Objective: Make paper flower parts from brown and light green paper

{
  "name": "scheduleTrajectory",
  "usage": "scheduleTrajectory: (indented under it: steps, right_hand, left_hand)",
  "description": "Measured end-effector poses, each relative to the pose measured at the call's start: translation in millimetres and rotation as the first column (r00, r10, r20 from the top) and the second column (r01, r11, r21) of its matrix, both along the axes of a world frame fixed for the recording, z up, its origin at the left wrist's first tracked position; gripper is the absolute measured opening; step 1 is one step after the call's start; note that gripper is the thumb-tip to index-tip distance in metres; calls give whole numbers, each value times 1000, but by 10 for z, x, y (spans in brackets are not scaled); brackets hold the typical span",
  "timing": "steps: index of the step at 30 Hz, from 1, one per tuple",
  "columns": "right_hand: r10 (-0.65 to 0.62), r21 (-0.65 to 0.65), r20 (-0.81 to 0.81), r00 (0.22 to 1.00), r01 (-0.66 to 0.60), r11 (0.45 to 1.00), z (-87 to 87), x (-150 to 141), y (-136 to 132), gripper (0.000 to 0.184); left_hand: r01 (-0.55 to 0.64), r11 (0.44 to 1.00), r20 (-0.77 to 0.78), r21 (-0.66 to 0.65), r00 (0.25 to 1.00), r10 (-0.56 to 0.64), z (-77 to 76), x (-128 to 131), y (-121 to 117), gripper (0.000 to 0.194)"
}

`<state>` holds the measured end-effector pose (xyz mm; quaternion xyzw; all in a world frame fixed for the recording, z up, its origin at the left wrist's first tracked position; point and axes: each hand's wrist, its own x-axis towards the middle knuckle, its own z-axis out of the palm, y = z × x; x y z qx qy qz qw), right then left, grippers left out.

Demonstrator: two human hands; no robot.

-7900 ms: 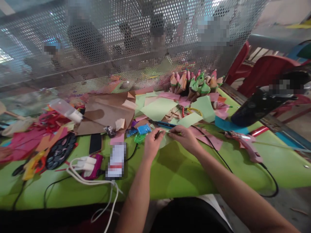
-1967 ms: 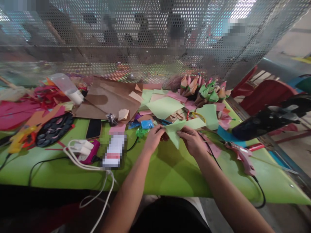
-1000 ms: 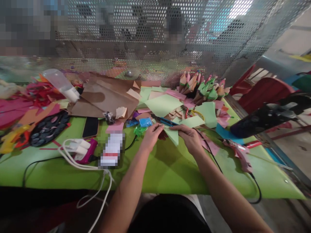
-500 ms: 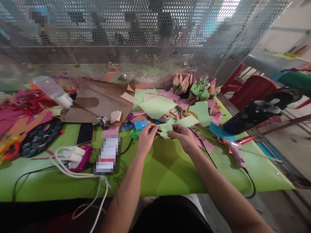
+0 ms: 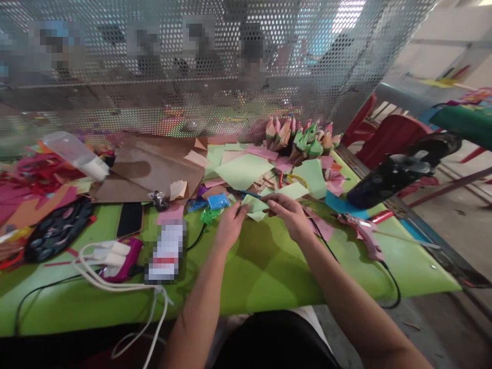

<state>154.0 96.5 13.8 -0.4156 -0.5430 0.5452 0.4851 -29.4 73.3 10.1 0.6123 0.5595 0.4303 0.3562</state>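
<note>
A small piece of pale green paper (image 5: 254,206), seemingly folded, is held between my two hands above the green table (image 5: 265,279). My left hand (image 5: 231,225) pinches its left edge between thumb and fingers. On the other side, the closed fingers of my right hand (image 5: 286,212) meet the paper's right edge. Just behind the fingertips lies a dark, slim tool, partly hidden, whose kind I cannot make out. Blue packets (image 5: 218,201) and a green crinkled wrapper (image 5: 209,216) rest left of my left hand.
Paper cones like flower buds (image 5: 307,138) stand at the back, beside green sheets (image 5: 244,170) and brown paper (image 5: 154,164). A pink glue gun (image 5: 367,237) and a dark bottle (image 5: 388,182) are on the right. Left are a phone (image 5: 165,253), a magenta power strip (image 5: 125,260) and white cables (image 5: 115,282).
The green paper now looks more compact, its loose flaps drawn together, and my hands have shifted slightly around it. The whole view has moved a little, with the table things sliding left.
</note>
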Motion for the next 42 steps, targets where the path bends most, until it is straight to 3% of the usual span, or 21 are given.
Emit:
scheduleTrajectory:
  steps: [6, 17, 24, 33, 42]
  right_hand:
    - [32, -66, -62, 998, -36, 997, -31, -75, -21, 44]
    - [-77, -18, -78, 994, 76, 997, -23, -102, -12, 39]
    - [-165, -12, -116, 979, 165, 986, 14, -59, -2, 32]
    - [11, -123, -161, 987, -31, 992, -84, -211, -42, 34]
    - [-308, -59, -181, 934, 302, 951, -98, 26, 127, 31]
  left_hand:
    - [-80, 997, 112, 4, 991, 79, 14, 31, -28, 39]
    - [73, 997, 111, -8, 991, -72, 24, 72, -26, 41]
    - [96, 992, 102, -87, 991, -87, 3, 61, -18, 38]
    - [73, 994, 153, -78, 986, -61, 58, 137, -68, 36]
    - [80, 990, 230, -115, 972, -51, -23, 95, -19, 38]
